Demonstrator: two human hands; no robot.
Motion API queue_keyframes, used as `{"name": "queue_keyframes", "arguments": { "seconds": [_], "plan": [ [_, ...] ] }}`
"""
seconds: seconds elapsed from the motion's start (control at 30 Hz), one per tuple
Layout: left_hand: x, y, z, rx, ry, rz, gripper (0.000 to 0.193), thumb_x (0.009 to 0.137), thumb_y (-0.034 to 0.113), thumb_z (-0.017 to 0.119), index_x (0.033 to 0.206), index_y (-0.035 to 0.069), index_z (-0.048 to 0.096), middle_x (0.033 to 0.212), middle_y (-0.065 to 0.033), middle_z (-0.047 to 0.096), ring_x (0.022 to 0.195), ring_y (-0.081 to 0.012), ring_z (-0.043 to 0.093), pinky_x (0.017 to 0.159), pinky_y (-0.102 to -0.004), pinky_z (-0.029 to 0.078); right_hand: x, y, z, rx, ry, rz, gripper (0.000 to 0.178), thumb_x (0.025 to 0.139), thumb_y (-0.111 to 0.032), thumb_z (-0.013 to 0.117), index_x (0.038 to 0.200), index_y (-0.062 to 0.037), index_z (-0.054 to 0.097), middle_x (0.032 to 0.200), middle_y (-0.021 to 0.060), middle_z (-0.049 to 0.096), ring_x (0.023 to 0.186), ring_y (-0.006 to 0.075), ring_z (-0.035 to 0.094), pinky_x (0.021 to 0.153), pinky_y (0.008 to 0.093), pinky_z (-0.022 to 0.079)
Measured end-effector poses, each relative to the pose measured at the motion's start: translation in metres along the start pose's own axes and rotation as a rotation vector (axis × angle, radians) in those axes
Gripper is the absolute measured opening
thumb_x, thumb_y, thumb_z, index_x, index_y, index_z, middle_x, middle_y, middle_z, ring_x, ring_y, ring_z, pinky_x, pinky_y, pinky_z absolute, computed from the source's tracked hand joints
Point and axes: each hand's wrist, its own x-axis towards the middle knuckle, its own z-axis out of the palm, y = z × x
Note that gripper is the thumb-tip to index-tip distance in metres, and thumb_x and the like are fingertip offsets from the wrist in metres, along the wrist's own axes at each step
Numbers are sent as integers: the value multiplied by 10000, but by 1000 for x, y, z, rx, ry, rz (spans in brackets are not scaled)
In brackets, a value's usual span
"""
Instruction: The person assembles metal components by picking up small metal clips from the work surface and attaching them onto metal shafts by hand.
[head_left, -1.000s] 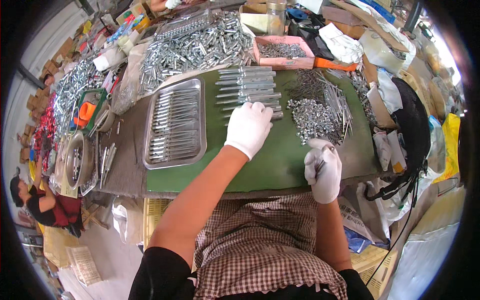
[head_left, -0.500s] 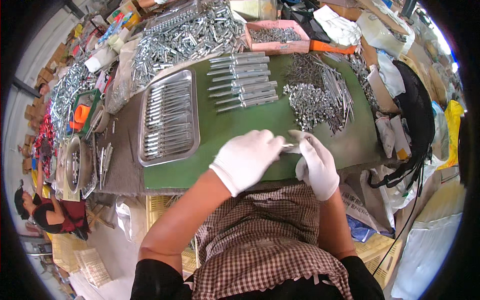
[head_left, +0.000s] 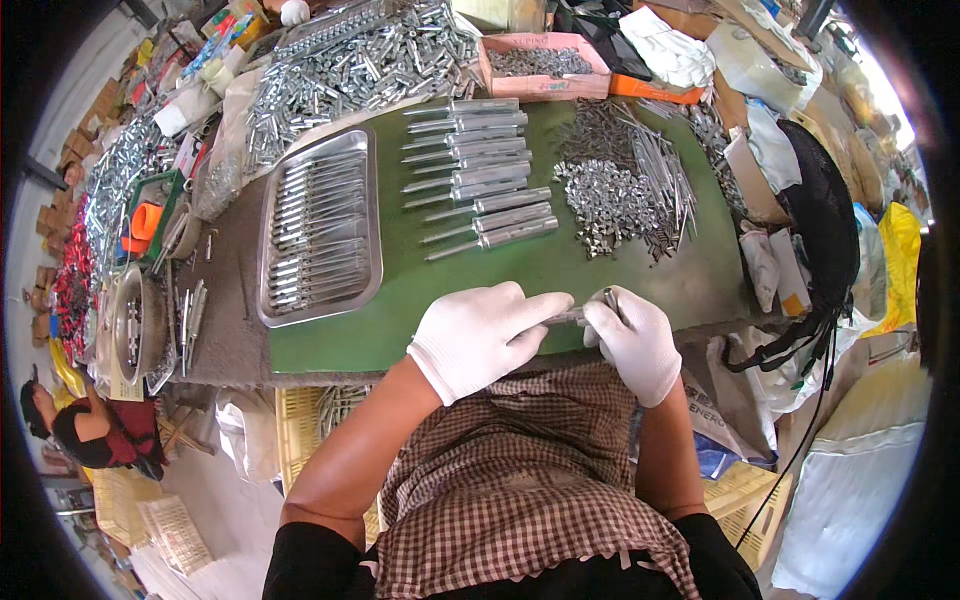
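Both hands wear white knitted gloves and meet over the near edge of the green mat [head_left: 430, 345]. My left hand [head_left: 485, 335], thumb and forefinger extended, is closed on a thin metal piece [head_left: 570, 315] that reaches toward the other hand. My right hand [head_left: 640, 345] wraps round a slim metal tube [head_left: 611, 299], its end poking up between the fingers. The fingers cover most of both parts, so I cannot tell whether they join. Beyond the hands lies a row of metal tubes with thin rods [head_left: 500, 160], the nearest ones slanted.
A steel tray [head_left: 375, 240] of similar parts stands left on the mat. Small metal fittings [head_left: 610, 205], dark pins [head_left: 595, 135] and long rods [head_left: 665, 170] lie right. Behind are a heap of metal tubes [head_left: 370, 80] and a pink box [head_left: 545, 85]. Another person [head_left: 110, 430] is far left.
Both hands have drawn slightly nearer to me, and the tube's end now shows upright in my right hand. The row of tubes now extends nearer, with slanted ones at its near end.
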Motion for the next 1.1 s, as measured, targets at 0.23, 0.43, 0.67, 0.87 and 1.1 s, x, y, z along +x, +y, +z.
{"name": "queue_keyframes", "arguments": {
  "seconds": [0.23, 0.43, 0.67, 0.87, 1.1],
  "plan": [
    [4, 7, 5, 22, -8, -22, 269, 818, 153, 672, 1076, 227, 668, 732, -22, 552, 640, -211, 610, 547, -354, 499, -4, -3, -7, 17, 25, 120, 261, 957, -226, 605, 834, -3, 661, 660, 60, 621, 605, 118, 583, 603, 276, 467],
    [9, 23, 16, 175, -156, -110, 162, 875, 194, 606, 1031, 227, 635, 743, -54, 517, 604, -239, 591, 520, -380, 492, 28, 22, -26, -516, 435, -360, 165, 865, -116, 672, 1026, -113, 707, 956, 108, 653, 798, 230, 655, 722, 324, 508],
    [18, 30, 23, 197, -225, -211, 143, 910, 233, 567, 1050, 220, 592, 783, -102, 504, 572, -294, 587, 493, -426, 484, 47, 22, -30, -775, 400, -478, 182, 811, -157, 720, 989, -194, 716, 918, 83, 618, 779, 281, 641, 683, 359, 504],
    [20, 26, 24, 165, -244, -234, 155, 906, 229, 567, 1057, 210, 596, 779, -109, 519, 591, -310, 602, 509, -431, 498, 16, 15, -20, -555, 231, -509, 146, 758, -165, 765, 882, -143, 691, 848, 71, 616, 749, 266, 641, 642, 363, 501],
    [19, 26, 22, 132, -212, -238, 162, 899, 218, 569, 1057, 198, 599, 780, -113, 527, 605, -318, 604, 521, -431, 502, 8, 14, -13, -682, 163, -513, 117, 770, -171, 752, 868, -160, 687, 844, 53, 628, 761, 272, 640, 635, 369, 507]
  ]
}}
